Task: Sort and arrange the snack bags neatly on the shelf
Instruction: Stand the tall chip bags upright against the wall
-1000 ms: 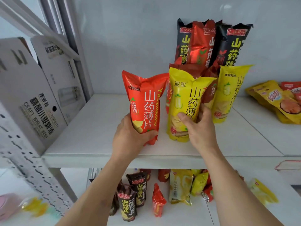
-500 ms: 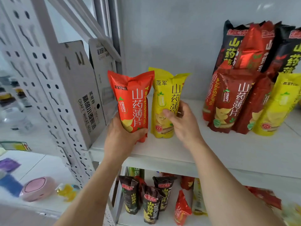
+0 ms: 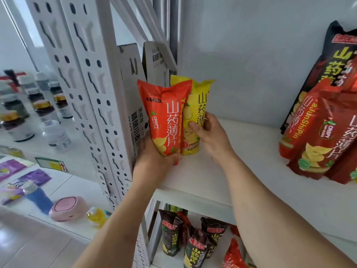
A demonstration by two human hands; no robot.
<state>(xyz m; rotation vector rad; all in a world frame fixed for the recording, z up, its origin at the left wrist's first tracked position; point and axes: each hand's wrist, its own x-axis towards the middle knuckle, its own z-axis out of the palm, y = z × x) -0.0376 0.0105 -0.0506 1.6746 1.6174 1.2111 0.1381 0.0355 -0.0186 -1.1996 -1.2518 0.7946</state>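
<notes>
Left hand [image 3: 154,161] grips an upright orange snack bag [image 3: 166,118]; right hand [image 3: 210,134] holds a yellow snack bag [image 3: 197,113] just behind it, at the shelf's [image 3: 251,171] left end.

— What sort of place is this?
— A small shop or stockroom, by the look of it. White slotted-steel shelving [image 3: 90,97] carries many identical yam-crisp bags [image 3: 318,136], with more on the lower shelf [image 3: 195,240].
— Anything else?
— Rows of supplement bottles [image 3: 17,122] stand on the neighbouring shelf, and beer carton cardboard [image 3: 135,89] stands at the shelf's end.
</notes>
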